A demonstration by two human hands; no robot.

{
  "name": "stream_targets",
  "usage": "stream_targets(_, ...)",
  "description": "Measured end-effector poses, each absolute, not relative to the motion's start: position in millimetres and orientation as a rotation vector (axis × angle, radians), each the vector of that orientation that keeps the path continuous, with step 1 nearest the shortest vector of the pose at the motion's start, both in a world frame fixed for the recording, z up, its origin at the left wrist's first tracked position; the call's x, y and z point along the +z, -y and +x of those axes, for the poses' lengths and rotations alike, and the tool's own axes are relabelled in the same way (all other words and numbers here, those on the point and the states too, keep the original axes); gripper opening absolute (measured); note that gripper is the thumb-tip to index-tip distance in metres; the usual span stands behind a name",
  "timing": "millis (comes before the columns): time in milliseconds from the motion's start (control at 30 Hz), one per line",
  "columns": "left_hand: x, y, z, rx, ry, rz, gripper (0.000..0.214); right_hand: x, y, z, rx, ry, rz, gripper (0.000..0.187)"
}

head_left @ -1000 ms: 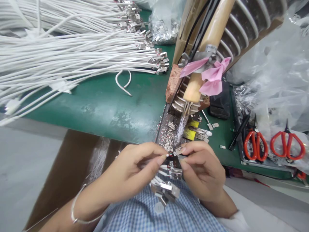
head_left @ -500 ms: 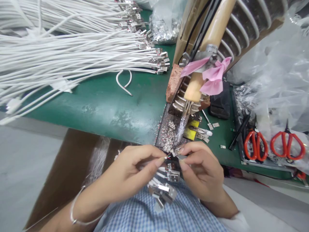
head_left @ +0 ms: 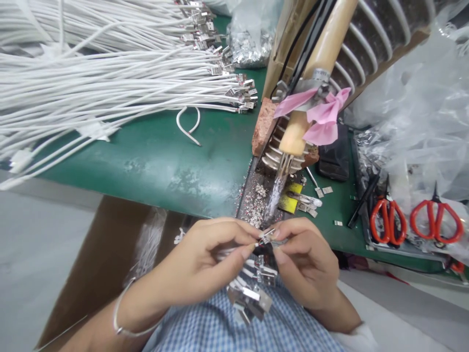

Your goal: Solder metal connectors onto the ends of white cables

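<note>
My left hand (head_left: 214,256) pinches the end of a white USB cable between thumb and forefinger. Under that palm hangs a bunch of white cables with metal USB plugs (head_left: 252,296). My right hand (head_left: 308,259) grips a small silver USB plug shell (head_left: 267,235) in its fingertips, against the wire end of the cable. Whether the shell is fitted around the connector or only touches it, I cannot tell. Just beyond my fingers, the whitish tip of a large soldering iron (head_left: 275,195) points down toward them.
The wooden-handled iron (head_left: 293,134) rests in a coil stand on brick (head_left: 263,127). White cables (head_left: 128,85) lie in piles at left. Red-handled scissors (head_left: 388,220), a second red pair (head_left: 436,220) and a dark phone (head_left: 332,154) are at right. Solder crumbs (head_left: 256,203) cover the strip below.
Both hands' fingertips have come closer together. The plug shell has tilted and moved onto or against the cable's wire end. The hanging plugs have shifted slightly right.
</note>
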State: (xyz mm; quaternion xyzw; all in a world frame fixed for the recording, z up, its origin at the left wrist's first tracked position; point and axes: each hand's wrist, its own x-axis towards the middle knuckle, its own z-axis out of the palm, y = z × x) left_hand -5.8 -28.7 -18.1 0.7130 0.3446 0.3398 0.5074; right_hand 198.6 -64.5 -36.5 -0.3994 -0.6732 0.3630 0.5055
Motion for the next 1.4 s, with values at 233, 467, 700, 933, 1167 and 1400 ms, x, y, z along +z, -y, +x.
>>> stream_targets(233,-18,27,-4,0.813,-0.851,1.709,0.016,-36,64,197,0.85,1.622,-0.997,0.021)
stream_targets(467,-18,25,-5,0.808,-0.855,1.696,0.016,-34,61,196,0.814,1.627,-1.022,0.022)
stream_targets(700,-11,22,-3,0.787,-0.889,1.694,0.016,-34,59,195,0.809,1.617,-1.03,0.023)
stream_targets(933,-10,20,-3,0.795,-0.89,1.689,0.016,-33,58,197,0.777,1.624,-1.064,0.021)
stream_targets(1167,-10,19,-2,0.801,-0.899,1.682,0.016,-33,56,198,0.785,1.642,-1.042,0.023)
stream_targets(1400,-8,20,-3,0.802,-0.898,1.698,0.016,-31,54,198,0.785,1.652,-1.029,0.024)
